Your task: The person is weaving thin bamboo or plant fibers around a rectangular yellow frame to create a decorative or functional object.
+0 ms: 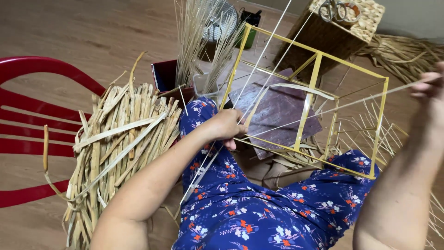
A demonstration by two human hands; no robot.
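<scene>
While the strand is under tension, each line below starts at it and works outward.

Strand: a thin pale strand (333, 107) runs taut from the left fingers, across the frame, up to the right fingers at the picture's right edge.
Left hand: the left hand (226, 126) is curled shut, its fingers (240, 131) pinching the strand's near end against the lower bar of the frame.
Right hand: the right hand (432, 90) is partly cut off by the edge; its fingers (428, 78) look closed on the strand's far end, drawn well away from the frame.
Frame: a yellow wire frame (309, 99), box-shaped, rests on the knees, just beyond the left fingers.
Doing it well: I judge the pinch at the bar must not slip as the other end is pulled, and the pull should follow the strand's own line so it neither kinks nor snaps.
Spare strands: more long strands (273, 39) rise from near the left fingers toward the top of the picture.
Dark board: a dark board (277, 111) lies under the frame.
Dried strips: a heap of flat dried strips (120, 143) sits to the left of the left forearm.
Chair: a red chair (27, 134) stands beyond the heap.
Basket: a woven basket (342, 28) stands on the floor (92, 32), well beyond both hands.
</scene>
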